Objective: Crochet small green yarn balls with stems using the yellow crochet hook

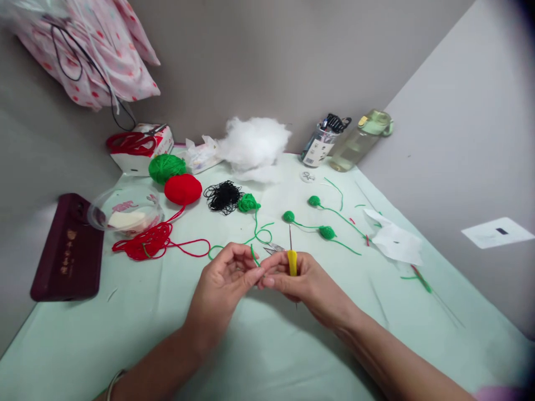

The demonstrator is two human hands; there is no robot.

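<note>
My left hand [228, 278] pinches a strand of green yarn [254, 255] between thumb and finger, its end sticking up. My right hand [298, 278] holds a crochet hook [292, 263] with a yellow handle, its metal tip pointing away from me. The fingertips of both hands meet at the yarn, and what lies between them is mostly hidden. Just beyond the fingers are the metal blades of small scissors [275, 248]. A small green yarn ball [249, 203] trails a looped strand towards my hands.
Green crocheted balls with tails [327, 232] lie to the right, near a torn white paper [395, 239]. Red yarn [144, 240], a plastic tub [125, 209] and a dark red phone [69, 248] are left. White stuffing [254, 142] and a bottle [361, 142] stand at the back.
</note>
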